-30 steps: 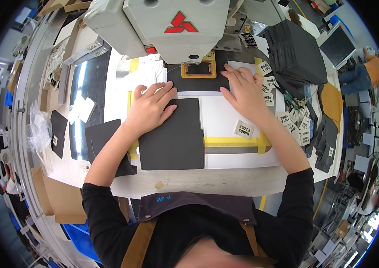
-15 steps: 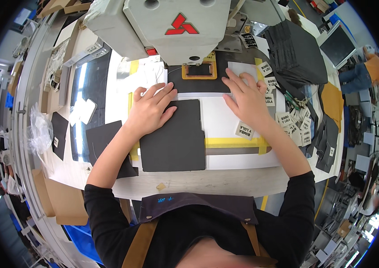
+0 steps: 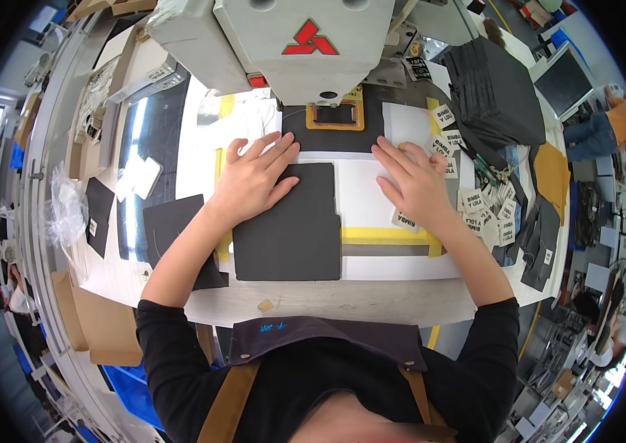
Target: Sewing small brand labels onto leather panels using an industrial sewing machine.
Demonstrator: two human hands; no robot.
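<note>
Under the pale sewing machine head (image 3: 313,66) lies a black panel (image 3: 331,142), with a yellow-orange clamp frame (image 3: 360,117) on it. My left hand (image 3: 254,181) lies flat, fingers stretched, its fingertips by the panel's left edge. The same hand partly covers a second black panel (image 3: 287,229) nearer to me. At the first panel's right edge, my right hand (image 3: 418,184) rests with its fingers spread. A pale printed label (image 3: 404,221) is partly hidden beneath that hand. Neither hand grips anything.
Loose printed labels (image 3: 486,214) lie on the right, beside green-handled scissors (image 3: 484,171) and a stack of black pieces (image 3: 494,96). White foam-like pads (image 3: 139,177) and another black piece (image 3: 180,229) are on the left. Yellow tape (image 3: 379,236) crosses the white work surface.
My right hand has drawn back toward me along the panel's right edge and now covers more of the loose label. The left hand stays nearly in place.
</note>
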